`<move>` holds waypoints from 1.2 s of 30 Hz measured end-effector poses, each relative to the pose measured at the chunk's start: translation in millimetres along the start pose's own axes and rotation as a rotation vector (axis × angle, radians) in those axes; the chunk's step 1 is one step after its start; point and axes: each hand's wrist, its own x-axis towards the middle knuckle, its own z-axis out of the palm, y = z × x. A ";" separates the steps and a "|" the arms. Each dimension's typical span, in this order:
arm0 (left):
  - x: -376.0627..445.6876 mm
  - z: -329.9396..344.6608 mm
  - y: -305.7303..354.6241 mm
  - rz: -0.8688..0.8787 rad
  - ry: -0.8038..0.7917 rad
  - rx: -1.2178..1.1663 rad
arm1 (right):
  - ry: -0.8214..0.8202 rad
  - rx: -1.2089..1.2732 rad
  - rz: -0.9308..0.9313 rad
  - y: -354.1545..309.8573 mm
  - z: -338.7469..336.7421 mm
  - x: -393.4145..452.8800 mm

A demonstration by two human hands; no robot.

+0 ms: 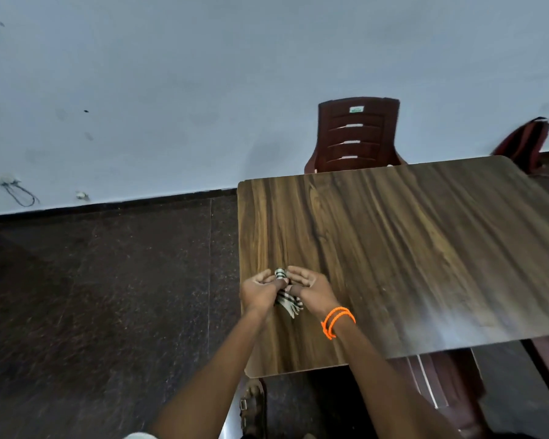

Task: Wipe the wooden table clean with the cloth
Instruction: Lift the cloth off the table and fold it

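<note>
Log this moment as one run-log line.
stage: cloth prep | left hand: grips cloth | right hand: grips cloth | table: wiping not begun

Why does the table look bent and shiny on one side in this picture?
Head view: the wide-angle lens curves the wooden table edges; pale glare washes its near right part; the room is dim and bluish; both hands, left hand and right hand, holding the cloth, look slightly soft.

Cloth (288,300) mostly hidden betw. left hand (260,289) & right hand (311,288) near table's (409,248) left edge; pattern too bunched to read. Table's right side cut by frame edge. Chair (357,134) label too small to read.
</note>
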 end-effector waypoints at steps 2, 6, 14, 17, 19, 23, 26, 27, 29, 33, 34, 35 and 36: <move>-15.2 16.7 12.5 -0.015 -0.055 -0.040 | 0.125 0.070 0.003 -7.9 -21.7 -14.4; -37.9 53.9 30.8 -0.031 -0.214 -0.055 | 0.340 0.151 0.029 -18.5 -64.8 -41.9; -82.0 122.2 47.0 -0.012 -0.632 0.046 | 0.476 0.405 0.124 -31.7 -146.6 -103.0; -100.8 146.8 41.6 0.001 -0.729 0.082 | 0.545 0.438 0.112 -31.5 -176.0 -132.3; -116.7 165.4 34.4 -0.007 -0.797 0.097 | 0.587 0.458 0.111 -28.7 -198.6 -152.1; -150.0 203.5 5.1 -0.017 -0.845 0.137 | 0.657 0.498 0.080 -20.2 -246.1 -192.6; -178.1 234.3 -33.1 -0.054 -0.798 0.193 | 0.717 0.496 0.039 -11.7 -282.3 -228.6; -191.1 245.9 -47.3 -0.078 -0.777 0.246 | 0.745 0.492 0.033 -6.5 -296.1 -242.7; -227.2 264.5 -71.8 -0.211 -0.791 0.339 | 0.811 0.485 0.019 7.6 -323.7 -271.7; -312.3 297.0 -105.1 -0.535 -0.974 0.364 | 0.844 0.533 -0.005 41.6 -373.2 -336.2; -334.2 309.1 -113.0 -0.582 -1.006 0.323 | 0.837 0.564 -0.012 50.1 -386.0 -355.7; -356.1 321.8 -120.5 -0.611 -1.029 0.278 | 0.825 0.592 -0.021 58.4 -398.3 -374.6; -375.9 332.4 -125.8 -0.626 -1.055 0.231 | 0.809 0.614 -0.023 65.8 -408.3 -391.0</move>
